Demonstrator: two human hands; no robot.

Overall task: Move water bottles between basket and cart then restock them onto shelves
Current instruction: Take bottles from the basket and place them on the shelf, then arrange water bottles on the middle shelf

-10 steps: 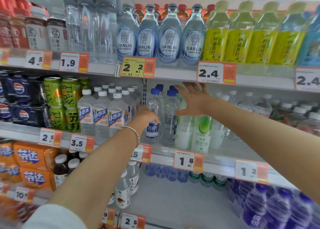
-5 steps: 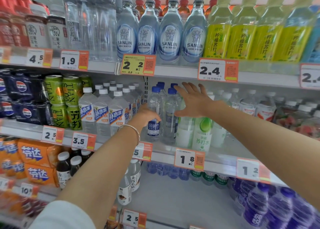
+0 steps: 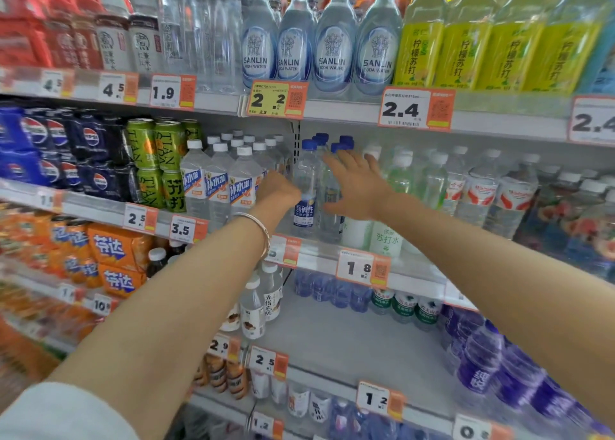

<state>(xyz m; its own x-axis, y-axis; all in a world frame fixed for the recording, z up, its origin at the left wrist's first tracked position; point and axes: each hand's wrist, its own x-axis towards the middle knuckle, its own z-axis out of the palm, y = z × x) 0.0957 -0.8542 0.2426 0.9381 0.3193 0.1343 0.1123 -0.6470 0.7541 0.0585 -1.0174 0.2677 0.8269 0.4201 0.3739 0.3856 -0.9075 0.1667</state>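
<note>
Several blue-capped water bottles stand in a row on the middle shelf, just right of the upright divider. My left hand, a bracelet on its wrist, grips the front bottle from its left side at label height. My right hand is spread with straight fingers against the neighbouring blue-capped bottle, fingertips near the caps. White-capped green-label bottles stand just right of it, partly hidden by my right hand and wrist.
White-capped bottles with blue labels crowd the left of the divider, beside green cans. Sanlin soda bottles fill the shelf above. The shelf below holds purple bottles at the right around a bare patch.
My right hand has slid a little left, from over the green-label bottles onto the blue-capped ones. My left hand stays on the front bottle. The view has shifted slightly.
</note>
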